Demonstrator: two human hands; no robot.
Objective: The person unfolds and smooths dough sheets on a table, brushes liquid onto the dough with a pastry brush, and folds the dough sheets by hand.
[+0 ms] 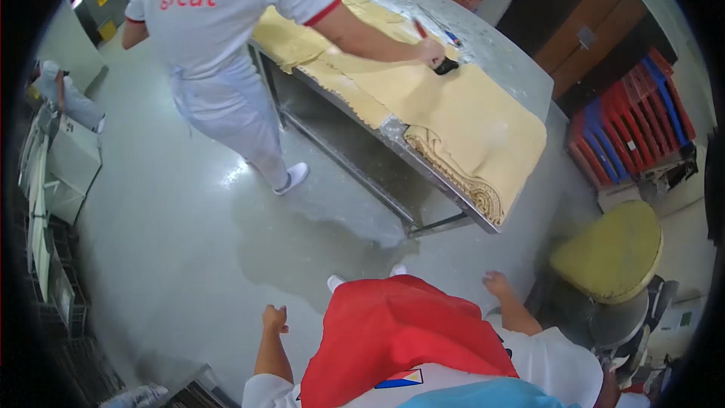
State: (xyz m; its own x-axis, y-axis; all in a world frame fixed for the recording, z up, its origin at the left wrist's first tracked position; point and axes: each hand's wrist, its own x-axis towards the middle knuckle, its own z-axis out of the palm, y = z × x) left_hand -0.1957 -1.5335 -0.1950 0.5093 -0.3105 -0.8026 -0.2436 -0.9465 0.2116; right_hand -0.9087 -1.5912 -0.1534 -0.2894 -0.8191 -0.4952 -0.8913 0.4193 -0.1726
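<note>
My left hand (275,319) hangs over the floor left of my red apron (400,325), its fingers curled in with nothing visible in them. On the apron's other side, my right hand (496,283) is held out with its fingers loosely apart, and I see nothing in it. Both hands are away from the table (521,68). A thick sheet of pale yellow dough (483,113) lies on that table, its near edge folded in layers. Across the table's left side, a person (219,38) in white reaches over the dough, one hand (431,52) on a dark-headed brush (446,66).
Stacked red and blue crates (630,125) stand at the right, above a yellow-covered round bin (612,253). Metal racks (64,287) line the left side. Another person (68,94) is at the far left. A damp-looking patch (317,253) marks the grey floor.
</note>
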